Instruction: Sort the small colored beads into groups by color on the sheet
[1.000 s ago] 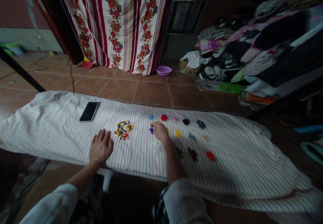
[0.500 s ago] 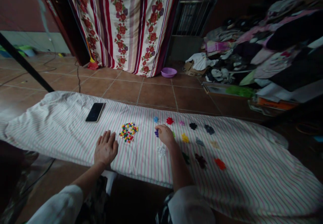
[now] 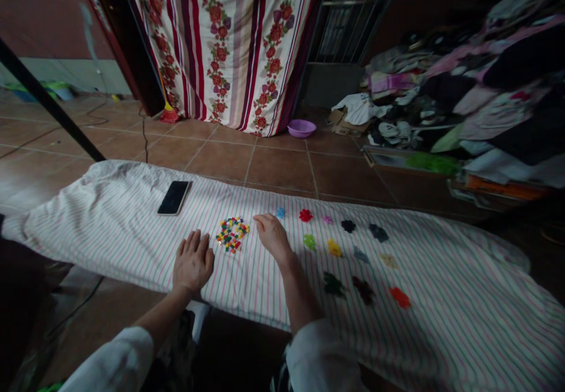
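Note:
My left hand lies flat on the striped cloth, fingers stretched out and holding nothing. Just right of it is a ring-like patch of small mixed-colour pieces. My right hand hovers beside that patch, thumb and fingers pinched together; whatever is between the fingertips is too small to make out. Around the right hand and forearm are little single-colour piles: light blue, red, lime green, yellow and dark green. The purple and white piles are hidden by my hand and arm.
More piles, black, grey, beige and orange, lie to the right. A phone rests at the left. Beyond the cloth are a purple basin, a flowered curtain and heaped clothes.
My right hand has moved left, from over the purple pile to beside the mixed pieces. My left hand stays flat on the cloth. The whole view has shifted slightly.

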The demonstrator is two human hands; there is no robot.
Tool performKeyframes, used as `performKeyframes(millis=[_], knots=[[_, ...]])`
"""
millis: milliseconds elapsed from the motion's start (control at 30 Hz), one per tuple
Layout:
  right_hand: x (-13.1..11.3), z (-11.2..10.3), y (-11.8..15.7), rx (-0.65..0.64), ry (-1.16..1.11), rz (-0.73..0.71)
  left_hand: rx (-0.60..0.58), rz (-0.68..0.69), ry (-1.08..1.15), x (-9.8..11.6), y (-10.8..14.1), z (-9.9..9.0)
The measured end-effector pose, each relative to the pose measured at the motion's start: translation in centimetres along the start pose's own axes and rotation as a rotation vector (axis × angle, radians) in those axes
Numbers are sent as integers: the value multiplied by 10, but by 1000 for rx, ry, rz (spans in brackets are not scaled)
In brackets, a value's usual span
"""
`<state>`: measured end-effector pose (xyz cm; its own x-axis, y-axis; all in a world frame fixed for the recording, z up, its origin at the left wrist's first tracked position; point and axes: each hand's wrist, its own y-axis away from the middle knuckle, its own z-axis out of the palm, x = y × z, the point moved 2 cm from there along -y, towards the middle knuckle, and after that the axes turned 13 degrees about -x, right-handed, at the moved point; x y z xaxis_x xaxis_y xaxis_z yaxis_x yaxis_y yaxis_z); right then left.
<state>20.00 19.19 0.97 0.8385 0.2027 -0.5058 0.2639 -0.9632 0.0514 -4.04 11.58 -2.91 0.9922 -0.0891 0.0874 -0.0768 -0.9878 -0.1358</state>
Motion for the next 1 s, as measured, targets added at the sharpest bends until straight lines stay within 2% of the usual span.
performKeyframes(millis=[167,367,533,767,1000], knots=[[-23,21,-14,-23,34,55,-27,10,3,1,0,-1],[-29,30,-28,-52,57,98,-23,6,8,2,0,-1],[-30,29,-30,-46,28,126,-18,5,9,2,0,-1],[-31,24,-26,36,-66,102,-11,17,-5,2,0,-1],[-22,10,-18,67,-154,121,-8,9,20,1,0,-2]])
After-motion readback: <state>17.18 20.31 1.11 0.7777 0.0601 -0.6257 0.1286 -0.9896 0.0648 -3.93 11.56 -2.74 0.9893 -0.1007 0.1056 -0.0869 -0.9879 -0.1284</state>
